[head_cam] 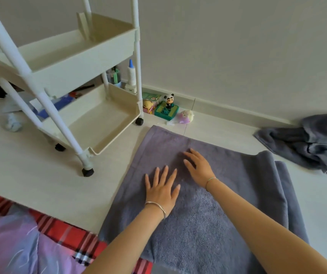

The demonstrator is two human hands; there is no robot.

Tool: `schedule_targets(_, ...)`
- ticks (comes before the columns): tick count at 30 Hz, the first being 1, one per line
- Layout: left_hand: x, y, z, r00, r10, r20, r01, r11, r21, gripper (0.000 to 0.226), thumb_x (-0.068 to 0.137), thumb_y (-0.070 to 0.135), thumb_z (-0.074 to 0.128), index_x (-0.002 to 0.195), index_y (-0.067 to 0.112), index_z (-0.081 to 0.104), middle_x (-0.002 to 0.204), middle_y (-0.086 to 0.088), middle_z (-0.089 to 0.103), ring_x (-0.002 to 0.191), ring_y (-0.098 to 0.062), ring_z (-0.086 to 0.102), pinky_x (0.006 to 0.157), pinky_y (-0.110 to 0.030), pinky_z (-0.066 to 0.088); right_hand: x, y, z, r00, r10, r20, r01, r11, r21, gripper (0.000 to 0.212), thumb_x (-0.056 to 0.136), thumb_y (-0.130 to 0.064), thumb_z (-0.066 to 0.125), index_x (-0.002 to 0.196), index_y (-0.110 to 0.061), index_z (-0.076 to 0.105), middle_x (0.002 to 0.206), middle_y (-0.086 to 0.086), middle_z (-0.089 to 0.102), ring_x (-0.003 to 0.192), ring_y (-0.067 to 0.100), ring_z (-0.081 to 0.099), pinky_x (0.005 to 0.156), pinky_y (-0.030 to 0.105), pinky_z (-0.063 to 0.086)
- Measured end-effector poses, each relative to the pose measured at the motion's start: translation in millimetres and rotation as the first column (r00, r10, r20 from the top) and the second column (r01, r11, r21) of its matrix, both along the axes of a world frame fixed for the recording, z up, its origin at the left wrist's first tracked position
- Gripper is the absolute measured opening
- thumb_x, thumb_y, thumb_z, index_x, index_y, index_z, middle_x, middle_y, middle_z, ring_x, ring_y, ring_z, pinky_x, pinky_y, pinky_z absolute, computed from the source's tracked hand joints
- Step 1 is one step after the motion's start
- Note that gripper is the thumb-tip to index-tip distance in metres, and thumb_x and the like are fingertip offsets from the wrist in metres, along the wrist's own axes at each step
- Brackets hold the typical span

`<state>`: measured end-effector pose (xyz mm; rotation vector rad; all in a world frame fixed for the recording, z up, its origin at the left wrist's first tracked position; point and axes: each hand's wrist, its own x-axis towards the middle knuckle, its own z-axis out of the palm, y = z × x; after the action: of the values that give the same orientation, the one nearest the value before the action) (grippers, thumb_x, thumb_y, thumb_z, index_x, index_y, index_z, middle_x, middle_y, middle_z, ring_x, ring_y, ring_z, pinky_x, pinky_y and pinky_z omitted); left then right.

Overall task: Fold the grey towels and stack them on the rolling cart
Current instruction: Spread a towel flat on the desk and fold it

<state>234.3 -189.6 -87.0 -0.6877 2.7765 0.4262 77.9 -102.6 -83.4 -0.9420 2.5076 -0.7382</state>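
Note:
A grey towel [228, 204] lies spread on the pale floor in front of me, folded over so that a second layer shows along its right edge. My left hand [161, 187] presses flat on it with fingers spread. My right hand [197, 168] rests flat on the towel just beyond, fingers straight. A second grey towel [313, 143] lies crumpled by the wall at the far right. The cream rolling cart [75, 62] stands at the left, and its two visible trays hold no towels.
Small toys, among them a panda figure [169, 101] on a green box, sit by the skirting behind the cart. Bottles [131, 73] and clutter lie behind the cart. A red plaid cloth [63, 232] and a purple garment [16, 248] fill the lower left.

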Motion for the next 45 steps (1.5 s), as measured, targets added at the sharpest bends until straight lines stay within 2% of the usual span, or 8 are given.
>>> schedule_targets(8, -2.0, 10.5, -7.2, 1.0, 0.024, -0.014, -0.025, 0.995, -0.1, 0.077, 0.075, 0.058, -0.02, 0.147, 0.036, -0.009, 0.158, 0.005, -0.015, 0.144, -0.029, -0.016, 0.107, -0.06, -0.014, 5.0, 115.9, -17.4, 0.953, -0.054, -0.299, 0.138, 0.954, 0.266, 0.06, 0.091, -0.058, -0.001, 0.148, -0.039, 0.001, 0.153, -0.017, -0.01, 0.145, 0.008, -0.009, 0.116, 0.028, -0.013)
schedule_targets(17, -49.6, 93.1, 4.4, 0.988, -0.003, -0.156, 0.012, 0.999, 0.053, 0.063, 0.099, 0.045, 0.003, 0.136, 0.02, 0.047, 0.137, -0.007, 0.053, 0.124, -0.03, 0.052, 0.098, -0.057, 0.039, 2.5, 167.4, 27.2, 0.821, -0.521, -0.236, 0.445, 0.841, -0.309, 0.032, 0.096, -0.027, 0.049, 0.127, -0.023, 0.056, 0.141, -0.001, 0.045, 0.131, 0.02, 0.039, 0.111, 0.04, 0.032)
schedule_targets(21, -67.2, 142.2, 4.0, 0.97, -0.115, -0.214, 0.145, 0.981, 0.13, 0.071, 0.097, 0.045, -0.007, 0.137, 0.021, 0.046, 0.139, -0.003, 0.051, 0.129, -0.029, 0.047, 0.104, -0.056, 0.031, 11.7, 184.7, 40.9, 0.674, -0.718, 0.173, 0.723, 0.595, -0.35, 0.046, 0.1, -0.03, 0.038, 0.143, -0.013, 0.036, 0.149, 0.002, 0.036, 0.139, 0.017, 0.03, 0.114, 0.029, 0.022)
schedule_targets(24, -74.9, 159.2, -6.2, 0.978, -0.127, -0.167, 0.146, 0.984, 0.107, 0.069, 0.1, 0.041, -0.003, 0.128, 0.023, 0.057, 0.13, 0.0, 0.059, 0.122, -0.027, 0.054, 0.098, -0.055, 0.039, 22.8, 192.2, 42.0, 0.733, -0.47, 0.491, 0.636, 0.73, -0.25, 0.039, 0.102, -0.03, 0.033, 0.133, -0.016, 0.052, 0.133, -0.007, 0.053, 0.123, 0.005, 0.046, 0.102, 0.012, 0.028)
schedule_targets(27, -78.1, 161.2, -11.3, 0.973, -0.111, -0.202, 0.123, 0.991, 0.049, 0.069, 0.1, 0.039, -0.003, 0.124, 0.024, 0.06, 0.131, 0.002, 0.059, 0.123, -0.027, 0.054, 0.099, -0.055, 0.038, 17.2, 209.0, 33.4, 0.809, -0.444, 0.386, 0.569, 0.758, -0.32, 0.026, 0.099, -0.021, 0.045, 0.11, -0.019, 0.068, 0.108, -0.013, 0.065, 0.098, -0.011, 0.056, 0.086, 0.002, 0.038)
schedule_targets(31, -77.5, 166.2, -14.5, 0.956, -0.17, -0.238, 0.182, 0.983, 0.028, 0.075, 0.091, 0.048, -0.016, 0.144, 0.028, 0.034, 0.153, 0.005, 0.03, 0.143, -0.023, 0.021, 0.116, -0.048, 0.007, -4.2, 242.5, 18.8, 0.547, -0.712, 0.441, 0.837, 0.47, -0.28, 0.016, 0.091, -0.016, 0.058, 0.093, -0.005, 0.069, 0.072, 0.002, 0.066, 0.059, 0.01, 0.061, 0.061, 0.026, 0.055)
schedule_targets(34, -77.1, 167.5, -14.8, 0.952, -0.154, -0.263, 0.162, 0.987, 0.01, 0.063, 0.093, 0.045, 0.002, 0.142, 0.028, 0.037, 0.151, 0.004, 0.033, 0.142, -0.024, 0.025, 0.116, -0.05, 0.012, -3.2, 255.6, 11.4, 0.512, -0.704, 0.492, 0.849, 0.501, -0.167, 0.014, 0.086, -0.018, 0.067, 0.089, -0.004, 0.066, 0.059, 0.006, 0.059, 0.034, 0.005, 0.051, 0.038, 0.017, 0.045)
schedule_targets(45, -78.4, 170.8, -19.9, 0.946, -0.136, -0.293, 0.118, 0.99, -0.077, 0.052, 0.094, 0.042, 0.021, 0.135, 0.026, 0.049, 0.142, 0.002, 0.048, 0.134, -0.026, 0.041, 0.109, -0.054, 0.025, -10.3, 260.0, -7.1, 0.679, -0.721, 0.138, 0.732, 0.679, -0.06, 0.009, 0.08, -0.022, 0.071, 0.073, -0.022, 0.065, 0.063, -0.001, 0.056, 0.066, 0.022, 0.058, 0.063, 0.027, 0.044)
